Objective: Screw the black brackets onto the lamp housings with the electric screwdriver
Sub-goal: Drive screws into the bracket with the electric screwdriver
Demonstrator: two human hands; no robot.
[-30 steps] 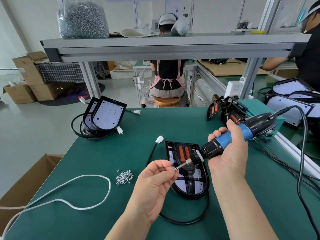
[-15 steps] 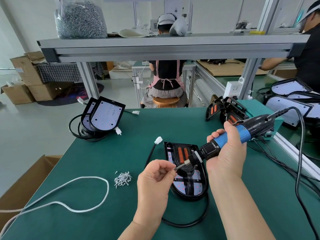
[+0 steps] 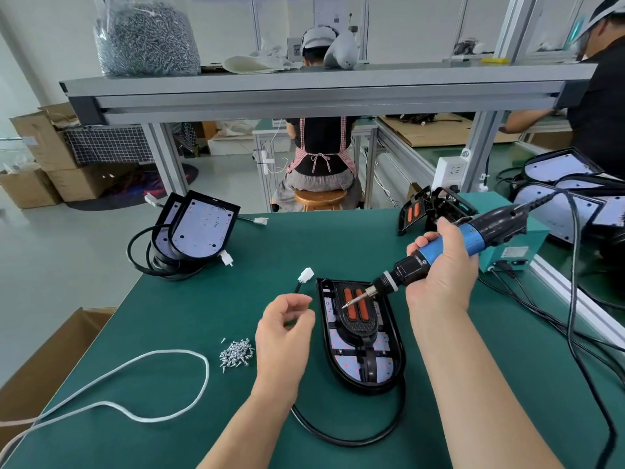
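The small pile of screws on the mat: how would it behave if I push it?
The screw pile lies loose, so it would probably scatter, not slide whole. The screws look tiny, likely light and fiddly to pinch.

Green table point(image 3: 135, 445), lamp housing point(image 3: 385, 370) at centre with black cable point(image 3: 355, 441) looped at near side, screw pile point(image 3: 236, 354) to its left, white cord point(image 3: 162, 354) near left, stacked housings point(image 3: 199, 228) far left, teal box point(image 3: 517, 252) far right.
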